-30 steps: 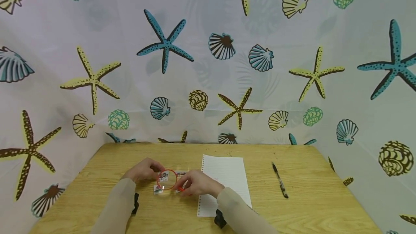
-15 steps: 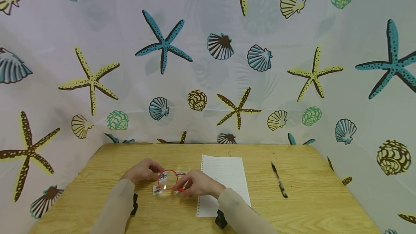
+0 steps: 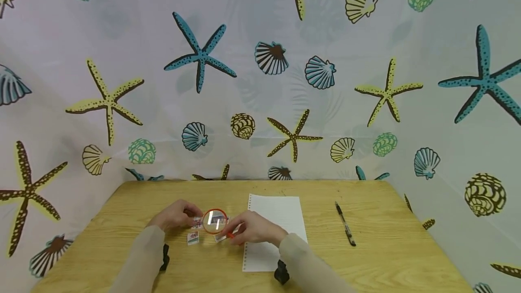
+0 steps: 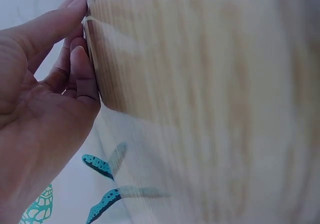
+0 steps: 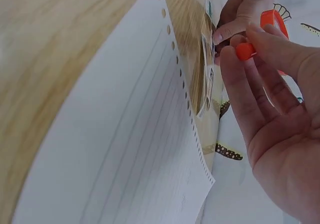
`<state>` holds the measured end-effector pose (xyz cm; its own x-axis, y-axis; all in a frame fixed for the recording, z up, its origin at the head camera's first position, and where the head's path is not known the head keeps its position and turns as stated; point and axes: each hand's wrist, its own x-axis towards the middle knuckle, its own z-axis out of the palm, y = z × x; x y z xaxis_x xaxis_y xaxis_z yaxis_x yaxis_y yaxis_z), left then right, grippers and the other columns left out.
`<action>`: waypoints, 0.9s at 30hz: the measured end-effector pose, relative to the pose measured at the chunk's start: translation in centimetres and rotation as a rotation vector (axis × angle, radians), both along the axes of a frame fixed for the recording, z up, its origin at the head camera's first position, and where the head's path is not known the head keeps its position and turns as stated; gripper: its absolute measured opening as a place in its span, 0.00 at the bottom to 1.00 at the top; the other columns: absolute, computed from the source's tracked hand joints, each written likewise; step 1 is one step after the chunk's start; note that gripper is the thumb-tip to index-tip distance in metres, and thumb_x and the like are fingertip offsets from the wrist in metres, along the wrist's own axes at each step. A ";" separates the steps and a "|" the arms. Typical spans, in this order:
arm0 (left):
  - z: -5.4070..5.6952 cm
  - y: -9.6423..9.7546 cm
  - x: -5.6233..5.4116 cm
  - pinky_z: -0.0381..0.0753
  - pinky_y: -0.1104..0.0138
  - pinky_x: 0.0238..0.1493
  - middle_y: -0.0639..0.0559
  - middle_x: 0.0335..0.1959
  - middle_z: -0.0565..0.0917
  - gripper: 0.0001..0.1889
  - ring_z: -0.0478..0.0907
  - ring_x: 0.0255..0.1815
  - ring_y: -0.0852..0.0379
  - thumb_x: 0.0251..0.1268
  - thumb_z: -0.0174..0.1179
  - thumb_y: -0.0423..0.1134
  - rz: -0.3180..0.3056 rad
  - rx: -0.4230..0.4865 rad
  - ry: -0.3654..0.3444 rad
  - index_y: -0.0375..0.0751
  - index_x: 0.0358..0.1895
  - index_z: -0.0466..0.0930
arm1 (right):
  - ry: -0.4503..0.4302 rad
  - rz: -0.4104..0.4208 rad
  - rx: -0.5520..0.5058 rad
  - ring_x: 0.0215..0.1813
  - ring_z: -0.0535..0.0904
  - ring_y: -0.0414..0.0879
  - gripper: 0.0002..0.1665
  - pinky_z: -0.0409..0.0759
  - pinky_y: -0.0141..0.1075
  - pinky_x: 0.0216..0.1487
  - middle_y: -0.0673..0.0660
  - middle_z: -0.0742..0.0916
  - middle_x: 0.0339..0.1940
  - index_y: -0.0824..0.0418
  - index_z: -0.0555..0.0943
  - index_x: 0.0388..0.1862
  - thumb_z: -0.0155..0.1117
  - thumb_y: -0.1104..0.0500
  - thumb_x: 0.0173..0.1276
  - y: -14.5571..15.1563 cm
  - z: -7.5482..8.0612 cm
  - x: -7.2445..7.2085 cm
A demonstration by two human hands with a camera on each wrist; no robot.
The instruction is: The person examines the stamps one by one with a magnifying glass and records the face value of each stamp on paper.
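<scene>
My right hand [image 3: 254, 229] pinches the red handle [image 5: 245, 51] of a magnifying glass [image 3: 215, 227] between thumb and fingers. Its round lens, rimmed in red, hovers over the upper right one of several small picture cards, with white glare across the glass. My left hand [image 3: 179, 215] has its fingertips at the edge of the upper left card [image 3: 197, 223], partly covering it. Another card [image 3: 193, 238] lies below that one. Partly behind the right fingers is the lower right card [image 3: 220, 238]. In the left wrist view, the left fingertips [image 4: 82, 59] meet the tabletop.
A lined sheet of paper [image 3: 281, 211] with punched holes lies under the right forearm. Further right is a black pen [image 3: 345, 224] on the wooden table [image 3: 378, 257]. A cloth [image 3: 260, 98] printed with shells and starfish hangs around the back and sides.
The magnifying glass has moved right and slightly up, from the upper left card to the upper right one. My left hand stays by its card. The head view has turned slightly right.
</scene>
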<state>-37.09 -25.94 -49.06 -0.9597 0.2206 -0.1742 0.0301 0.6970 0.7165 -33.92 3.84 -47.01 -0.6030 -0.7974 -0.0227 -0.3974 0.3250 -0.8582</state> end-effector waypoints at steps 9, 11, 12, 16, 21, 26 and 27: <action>0.1 0.1 0.1 0.76 0.53 0.53 0.46 0.48 0.83 0.15 0.75 0.46 0.51 0.56 0.65 0.26 -0.007 -0.010 0.017 0.37 0.48 0.85 | -0.108 -0.044 -0.057 0.33 0.85 0.40 0.17 0.86 0.37 0.35 0.62 0.87 0.44 0.64 0.86 0.49 0.70 0.71 0.60 2.9 -1.3 -0.5; 0.1 0.1 0.1 0.77 0.54 0.53 0.46 0.49 0.83 0.15 0.75 0.46 0.52 0.57 0.65 0.27 -0.009 -0.006 0.026 0.38 0.49 0.85 | -0.120 -0.061 -0.062 0.33 0.85 0.41 0.17 0.86 0.38 0.35 0.62 0.87 0.44 0.64 0.86 0.50 0.70 0.70 0.60 3.7 -1.5 -0.7; 0.1 0.0 0.1 0.77 0.54 0.52 0.46 0.49 0.83 0.15 0.75 0.46 0.52 0.58 0.65 0.28 -0.008 -0.003 0.033 0.38 0.50 0.85 | -0.124 -0.071 -0.064 0.34 0.85 0.41 0.18 0.86 0.38 0.35 0.62 0.87 0.44 0.64 0.86 0.50 0.70 0.70 0.60 4.0 -1.5 -0.8; 0.2 0.1 0.1 0.76 0.58 0.49 0.46 0.48 0.82 0.16 0.73 0.45 0.52 0.60 0.63 0.27 0.008 0.023 0.044 0.39 0.52 0.84 | -0.124 -0.109 -0.068 0.34 0.85 0.42 0.18 0.86 0.40 0.35 0.61 0.88 0.43 0.63 0.86 0.50 0.71 0.68 0.60 5.6 -1.5 -1.0; 0.6 0.3 0.4 0.75 0.62 0.42 0.43 0.45 0.78 0.18 0.70 0.42 0.51 0.63 0.61 0.27 0.023 0.102 0.041 0.34 0.56 0.80 | -0.120 -0.136 -0.072 0.34 0.84 0.43 0.18 0.86 0.40 0.37 0.62 0.87 0.42 0.64 0.85 0.52 0.70 0.67 0.61 7.5 -1.1 -1.3; 1.1 1.2 0.7 0.75 0.62 0.35 0.43 0.42 0.77 0.17 0.70 0.37 0.52 0.68 0.59 0.31 0.036 0.153 0.066 0.32 0.58 0.78 | -0.139 -0.174 -0.104 0.36 0.86 0.47 0.21 0.86 0.40 0.38 0.69 0.85 0.46 0.67 0.83 0.55 0.70 0.67 0.62 9.1 -0.9 -1.7; 1.3 1.4 0.8 0.75 0.61 0.35 0.44 0.42 0.77 0.17 0.70 0.37 0.52 0.68 0.58 0.32 0.033 0.152 0.078 0.32 0.58 0.78 | -0.141 -0.184 -0.110 0.36 0.86 0.48 0.21 0.86 0.41 0.39 0.70 0.84 0.47 0.68 0.82 0.55 0.70 0.67 0.62 9.4 -0.8 -1.7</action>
